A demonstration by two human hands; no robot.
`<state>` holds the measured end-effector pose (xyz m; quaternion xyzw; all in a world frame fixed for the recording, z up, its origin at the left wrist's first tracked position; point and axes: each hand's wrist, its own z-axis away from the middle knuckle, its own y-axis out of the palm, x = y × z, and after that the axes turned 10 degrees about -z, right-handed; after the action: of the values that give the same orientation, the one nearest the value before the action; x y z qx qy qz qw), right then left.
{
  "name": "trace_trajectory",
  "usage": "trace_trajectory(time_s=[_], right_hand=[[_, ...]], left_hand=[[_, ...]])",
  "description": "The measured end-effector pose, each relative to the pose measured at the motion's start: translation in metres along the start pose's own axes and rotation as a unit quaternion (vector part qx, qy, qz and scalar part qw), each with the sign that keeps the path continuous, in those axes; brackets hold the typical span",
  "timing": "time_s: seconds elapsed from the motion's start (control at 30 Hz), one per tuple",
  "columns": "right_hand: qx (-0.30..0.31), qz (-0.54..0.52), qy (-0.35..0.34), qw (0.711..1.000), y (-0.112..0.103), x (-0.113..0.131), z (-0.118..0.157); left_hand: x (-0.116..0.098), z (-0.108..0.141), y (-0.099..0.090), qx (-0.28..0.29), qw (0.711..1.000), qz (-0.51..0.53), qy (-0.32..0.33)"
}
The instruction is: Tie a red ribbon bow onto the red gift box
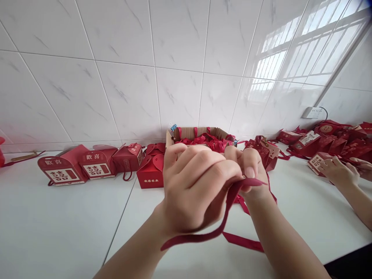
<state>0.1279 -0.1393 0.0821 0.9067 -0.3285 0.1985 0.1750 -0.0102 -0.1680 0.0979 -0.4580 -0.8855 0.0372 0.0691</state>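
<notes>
Raised in the middle of the head view, my left hand (194, 186) and my right hand (250, 162) meet with fingers pinched. Both are closed on a dark red ribbon (229, 201); one end curls down past my left wrist and a short tip sticks out by my right thumb. The pinched part of the ribbon is hidden by my fingers. Beneath my hands, another ribbon length (243, 242) slants over the white table. Just left of my left hand stands a red gift box (149, 176) with gold lettering.
Several red boxes (68, 168) line the table's left. Behind my hands, a cardboard carton (190, 133) holds red ribbons, against the tiled wall. At right, another person's hands (338, 170) work near a pile of red boxes (334, 145). A white power strip (312, 112) is on the wall.
</notes>
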Motion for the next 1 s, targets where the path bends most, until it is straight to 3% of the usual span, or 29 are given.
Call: trace_trajectory(time_s=[0.1,0.2,0.3,0.4,0.6,0.83,1.0], right_hand=[[0.020,-0.013,0.013,1.000,-0.007,-0.002,0.003],[0.078,-0.081,0.053,0.992,-0.012,-0.006,0.009],[0.098,-0.158,0.095,0.978,-0.012,-0.010,0.012],[0.075,-0.186,0.129,0.971,-0.012,-0.010,0.014],[-0.044,-0.151,0.191,0.969,-0.011,-0.009,0.028],[-0.049,-0.122,0.279,0.951,-0.003,-0.007,0.049],[-0.034,-0.151,0.310,0.938,0.008,-0.007,0.053]], left_hand=[[0.005,-0.003,-0.002,0.045,0.998,0.039,-0.004],[0.014,-0.008,-0.007,0.107,0.990,0.087,0.039],[0.021,-0.011,-0.013,0.143,0.982,0.109,0.066],[0.023,-0.011,-0.016,0.174,0.976,0.117,0.066],[0.027,-0.012,-0.021,0.247,0.962,0.104,0.058],[0.031,-0.011,-0.017,0.333,0.918,0.194,0.099],[0.035,-0.009,-0.018,0.352,0.890,0.270,0.103]])
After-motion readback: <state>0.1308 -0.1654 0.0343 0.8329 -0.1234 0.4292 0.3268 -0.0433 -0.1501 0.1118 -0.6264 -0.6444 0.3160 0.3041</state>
